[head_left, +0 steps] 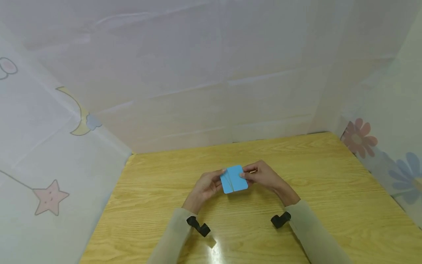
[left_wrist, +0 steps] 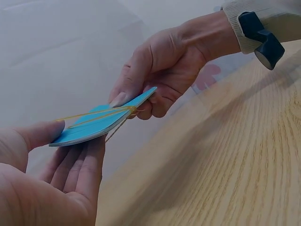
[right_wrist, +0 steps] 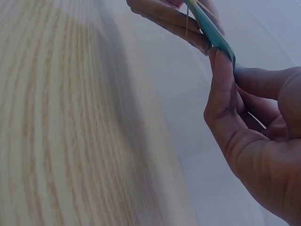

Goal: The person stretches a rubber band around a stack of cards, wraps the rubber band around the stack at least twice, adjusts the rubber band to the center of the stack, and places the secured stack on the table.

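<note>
A thin stack of blue cards (head_left: 237, 183) with rounded corners is held up above the table between both hands. A yellowish rubber band (head_left: 230, 182) runs round it, with two strands spreading apart across the top face. My left hand (head_left: 207, 185) pinches the left edge, thumb on top and fingers underneath. At the opposite edge my right hand (head_left: 263, 176) pinches the stack between thumb and fingers. Seen edge-on in the left wrist view, the stack (left_wrist: 94, 128) shows several layers, and a strand hangs off its underside. In the right wrist view the stack (right_wrist: 218, 37) is partly hidden by fingers.
Below the hands lies a wood-grain table (head_left: 158, 176). Pale cloth walls (head_left: 204, 73) surround its back and sides, printed with a moon (head_left: 80, 117), a star (head_left: 51, 198) and flowers (head_left: 357, 138). A black wrist mount (head_left: 199, 226) sits on each sleeve.
</note>
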A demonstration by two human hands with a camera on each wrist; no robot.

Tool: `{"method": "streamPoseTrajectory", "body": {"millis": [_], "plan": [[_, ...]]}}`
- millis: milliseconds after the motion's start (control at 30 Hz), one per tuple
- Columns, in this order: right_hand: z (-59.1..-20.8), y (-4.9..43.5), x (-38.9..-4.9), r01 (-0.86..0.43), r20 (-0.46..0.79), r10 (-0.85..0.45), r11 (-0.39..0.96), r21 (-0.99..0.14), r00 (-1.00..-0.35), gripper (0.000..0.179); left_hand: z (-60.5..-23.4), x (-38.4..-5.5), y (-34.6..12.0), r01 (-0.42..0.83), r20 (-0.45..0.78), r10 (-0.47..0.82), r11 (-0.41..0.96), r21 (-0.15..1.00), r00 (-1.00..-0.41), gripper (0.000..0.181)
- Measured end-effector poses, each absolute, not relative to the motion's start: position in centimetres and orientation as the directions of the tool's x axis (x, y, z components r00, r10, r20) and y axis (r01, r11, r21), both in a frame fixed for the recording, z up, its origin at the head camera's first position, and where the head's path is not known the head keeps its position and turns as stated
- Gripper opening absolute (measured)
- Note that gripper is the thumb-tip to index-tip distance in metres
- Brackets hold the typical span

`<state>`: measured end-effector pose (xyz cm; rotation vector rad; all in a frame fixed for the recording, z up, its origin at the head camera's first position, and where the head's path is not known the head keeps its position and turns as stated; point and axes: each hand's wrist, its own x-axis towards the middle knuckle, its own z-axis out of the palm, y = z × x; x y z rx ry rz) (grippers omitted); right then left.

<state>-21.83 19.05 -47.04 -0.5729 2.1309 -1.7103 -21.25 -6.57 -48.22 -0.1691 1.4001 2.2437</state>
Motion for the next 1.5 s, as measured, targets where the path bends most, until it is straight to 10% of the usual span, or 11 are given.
{"method": "streamPoseTrajectory", "body": {"millis": [633,1500], "plan": [[-47.1,18.8,-21.6,-0.100,-0.032,-0.459,0.260,-0.961,-0.888,0.029,-49.6,-20.7,-6.4,-0.432,-0.346,0.369,-0.183,0.883,-0.863,0.043],[-47.0,18.9,-21.6,0.004,-0.069,-0.305,0.210,-0.978,-0.950,0.035,-49.1,-19.6,-7.1,-0.424,-0.345,0.319,-0.227,0.877,-0.883,0.035]]}}
